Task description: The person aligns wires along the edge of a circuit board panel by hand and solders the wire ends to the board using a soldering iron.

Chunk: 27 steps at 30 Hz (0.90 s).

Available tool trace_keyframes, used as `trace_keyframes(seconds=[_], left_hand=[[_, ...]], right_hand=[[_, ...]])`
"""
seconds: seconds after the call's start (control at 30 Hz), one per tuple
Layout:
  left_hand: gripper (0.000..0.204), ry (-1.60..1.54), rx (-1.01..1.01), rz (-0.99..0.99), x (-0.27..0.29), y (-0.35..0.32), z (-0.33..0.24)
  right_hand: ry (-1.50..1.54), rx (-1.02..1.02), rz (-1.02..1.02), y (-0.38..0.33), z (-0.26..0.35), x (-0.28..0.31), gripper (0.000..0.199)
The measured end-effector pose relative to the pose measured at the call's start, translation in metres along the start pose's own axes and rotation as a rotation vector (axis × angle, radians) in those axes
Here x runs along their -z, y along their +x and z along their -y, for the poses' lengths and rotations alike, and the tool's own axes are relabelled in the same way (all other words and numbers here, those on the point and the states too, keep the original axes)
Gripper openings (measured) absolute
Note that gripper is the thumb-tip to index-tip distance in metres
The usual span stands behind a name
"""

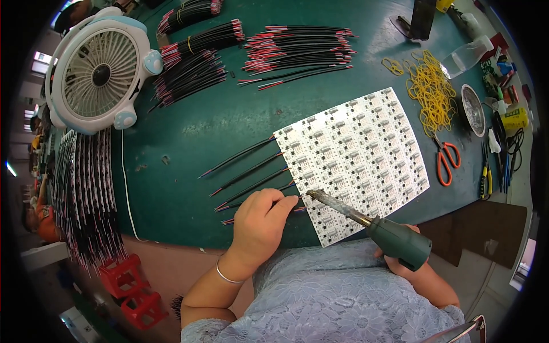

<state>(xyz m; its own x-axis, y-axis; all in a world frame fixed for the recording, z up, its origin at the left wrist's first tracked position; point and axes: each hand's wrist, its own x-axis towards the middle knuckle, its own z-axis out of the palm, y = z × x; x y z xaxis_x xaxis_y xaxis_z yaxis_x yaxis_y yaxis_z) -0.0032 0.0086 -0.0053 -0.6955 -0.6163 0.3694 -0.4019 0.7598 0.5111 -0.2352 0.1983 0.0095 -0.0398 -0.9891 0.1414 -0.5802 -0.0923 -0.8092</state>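
Note:
A white circuit board panel with rows of small parts lies tilted on the green table near me. Several black cables extend leftward from its left edge. My left hand, with a bracelet at the wrist, pinches a cable at that edge, its fingertips close to the panel. My right hand is wrapped round the green handle of a soldering iron, which partly hides the fingers. The iron's dark tip meets the panel's edge beside my left fingertips; whether it touches the wire is too small to tell.
A fan stands at the far left, above hanging wired strips. Cable bundles lie at the back. Yellow rubber bands, scissors, a metal bowl, a clear bottle and pliers are on the right.

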Motion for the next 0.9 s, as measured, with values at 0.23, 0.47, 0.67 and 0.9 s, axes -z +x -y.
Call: trace_keyframes(seconds=[0.23, 0.47, 0.67, 0.9], left_hand=[[0.024, -0.023, -0.021, -0.004, 0.001, 0.001, 0.003], [0.021, 0.017, -0.087, -0.004, -0.001, -0.001, 0.003], [0.021, 0.039, -0.100, -0.008, -0.002, -0.001, 0.002], [0.023, 0.034, -0.077, -0.018, 0.001, -0.001, -0.003]], right_hand=[[0.103, -0.058, 0.024, -0.002, -0.002, -0.004, 0.029], [0.101, -0.041, 0.016, -0.005, -0.006, -0.004, 0.028], [0.078, -0.047, 0.003, 0.001, 0.000, 0.000, 0.027], [0.631, -0.328, -0.140, -0.011, 0.013, 0.012, 0.033]])
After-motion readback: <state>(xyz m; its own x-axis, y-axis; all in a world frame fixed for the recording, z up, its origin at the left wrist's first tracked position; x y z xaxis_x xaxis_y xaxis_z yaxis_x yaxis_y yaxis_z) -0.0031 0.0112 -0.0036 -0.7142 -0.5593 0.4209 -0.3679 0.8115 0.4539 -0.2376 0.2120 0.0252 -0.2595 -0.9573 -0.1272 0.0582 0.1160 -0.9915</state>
